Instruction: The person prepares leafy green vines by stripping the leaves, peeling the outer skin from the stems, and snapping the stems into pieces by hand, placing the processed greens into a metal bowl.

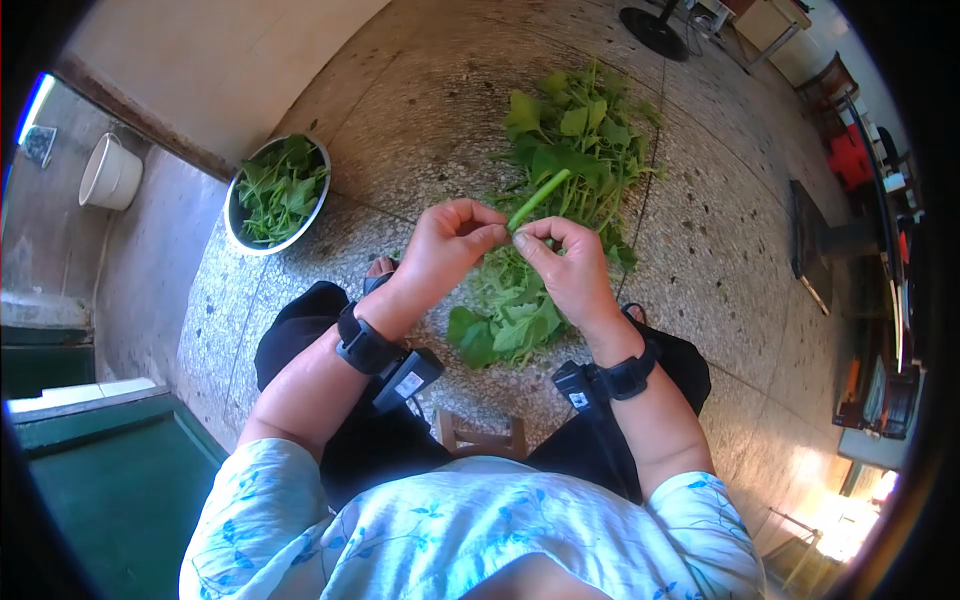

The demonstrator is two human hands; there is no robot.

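A thick green stem [540,197] points up and to the right from between my two hands. My left hand [455,245] pinches its lower end between thumb and fingers. Right beside it, my right hand [568,262] is closed in a pinch at the same end of the stem. Paler leaves [510,315] show below my hands; whether they hang from the held stem or lie on the floor, I cannot tell. Past my hands a heap of leafy green stalks [580,130] is spread on the floor.
A metal-rimmed basin [238,228] with green leaves stands on the floor to the left. Farther left is a white bucket [112,175]. A wooden stool [480,437] shows between my legs. A black round base [653,35] stands at the back.
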